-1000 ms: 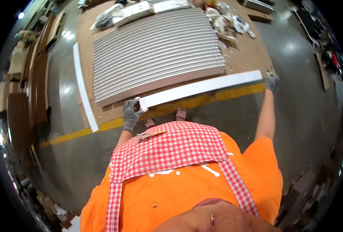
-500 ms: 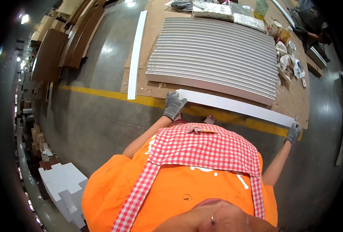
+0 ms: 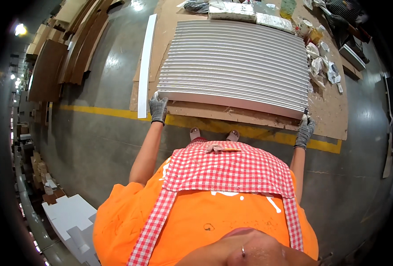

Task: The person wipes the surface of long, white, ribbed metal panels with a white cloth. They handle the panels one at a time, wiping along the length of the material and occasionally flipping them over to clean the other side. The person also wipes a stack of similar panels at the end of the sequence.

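A wide block of long silvery strips (image 3: pixel 236 64), laid side by side in ridged rows, rests on a brown board. At its near edge lies the front strip (image 3: pixel 232 104), its pale side facing me. My left hand (image 3: pixel 158 109), in a grey knit glove, is closed round the strip's left end. At its right end my gloved right hand (image 3: pixel 306 128) grips the corner, where a small dark thing shows above the fingers; its kind is unclear. A separate white strip (image 3: pixel 147 66) lies lengthwise on the board to the left.
The brown board (image 3: pixel 327 119) lies over a yellow floor line (image 3: pixel 103 109). Wrapped white blocks (image 3: pixel 232 12), a bottle (image 3: pixel 288 8), cups and crumpled plastic (image 3: pixel 318 71) sit along its far and right sides. Another person (image 3: pixel 342 11) is at the far right. Brown panels (image 3: pixel 48 71) stand at left.
Both hands have moved forward and left, bringing the white strip from in front of the block up against its near edge. The view has shifted slightly.
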Demonstrator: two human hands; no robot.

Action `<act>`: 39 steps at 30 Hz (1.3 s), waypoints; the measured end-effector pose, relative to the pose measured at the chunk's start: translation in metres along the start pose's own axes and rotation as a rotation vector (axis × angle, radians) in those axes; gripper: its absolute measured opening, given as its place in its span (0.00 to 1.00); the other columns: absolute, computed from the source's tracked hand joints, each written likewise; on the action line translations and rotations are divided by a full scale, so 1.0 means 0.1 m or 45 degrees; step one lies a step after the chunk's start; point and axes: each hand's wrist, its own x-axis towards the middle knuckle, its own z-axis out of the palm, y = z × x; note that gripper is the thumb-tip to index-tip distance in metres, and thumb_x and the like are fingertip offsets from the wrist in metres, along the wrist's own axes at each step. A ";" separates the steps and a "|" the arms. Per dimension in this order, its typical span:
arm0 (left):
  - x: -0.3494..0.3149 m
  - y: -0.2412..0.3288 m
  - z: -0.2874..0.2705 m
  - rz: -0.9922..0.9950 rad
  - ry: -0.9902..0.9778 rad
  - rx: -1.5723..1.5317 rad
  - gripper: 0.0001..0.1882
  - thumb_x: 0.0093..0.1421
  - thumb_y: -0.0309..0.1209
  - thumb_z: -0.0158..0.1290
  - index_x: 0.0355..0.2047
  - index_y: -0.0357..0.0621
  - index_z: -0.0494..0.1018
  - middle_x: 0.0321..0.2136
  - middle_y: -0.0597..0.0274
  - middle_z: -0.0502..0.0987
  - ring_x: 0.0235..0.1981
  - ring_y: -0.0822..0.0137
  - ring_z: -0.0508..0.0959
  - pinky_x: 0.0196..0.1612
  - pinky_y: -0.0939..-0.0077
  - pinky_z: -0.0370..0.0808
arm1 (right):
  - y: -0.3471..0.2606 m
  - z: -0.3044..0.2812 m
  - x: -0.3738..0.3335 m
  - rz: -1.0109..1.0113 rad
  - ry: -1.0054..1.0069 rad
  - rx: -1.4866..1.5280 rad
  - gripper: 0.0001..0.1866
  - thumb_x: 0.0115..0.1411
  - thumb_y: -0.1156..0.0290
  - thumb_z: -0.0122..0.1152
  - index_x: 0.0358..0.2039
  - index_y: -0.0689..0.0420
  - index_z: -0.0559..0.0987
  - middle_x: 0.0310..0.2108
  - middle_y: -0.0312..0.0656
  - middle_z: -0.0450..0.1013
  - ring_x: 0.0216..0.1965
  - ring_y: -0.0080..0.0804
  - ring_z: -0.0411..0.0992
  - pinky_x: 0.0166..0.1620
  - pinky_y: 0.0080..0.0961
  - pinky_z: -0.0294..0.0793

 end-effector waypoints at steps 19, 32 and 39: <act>0.21 -0.68 -0.53 -0.093 0.320 0.797 0.35 0.38 0.43 0.65 0.46 0.42 0.68 0.40 0.49 0.70 0.44 0.50 0.69 0.48 0.60 0.67 | -0.79 0.06 -0.17 0.203 0.147 0.215 0.09 0.60 0.67 0.54 0.27 0.58 0.72 0.20 0.30 0.65 0.19 0.16 0.60 0.21 0.16 0.60; 0.09 -1.35 -0.81 0.151 0.096 0.245 0.29 0.37 0.41 0.64 0.37 0.41 0.65 0.31 0.52 0.68 0.35 0.54 0.69 0.42 0.62 0.66 | -2.18 1.50 -1.78 -0.138 -0.294 0.482 0.06 0.59 0.70 0.55 0.30 0.60 0.74 0.22 0.32 0.63 0.23 0.19 0.60 0.25 0.20 0.61; 0.23 -0.67 -1.30 -0.308 -0.342 0.238 0.40 0.40 0.51 0.59 0.48 0.35 0.63 0.37 0.40 0.75 0.40 0.49 0.76 0.42 0.61 0.73 | -2.56 2.52 -2.16 0.021 -0.739 0.772 0.07 0.59 0.67 0.55 0.30 0.57 0.72 0.16 0.31 0.62 0.17 0.17 0.57 0.21 0.16 0.59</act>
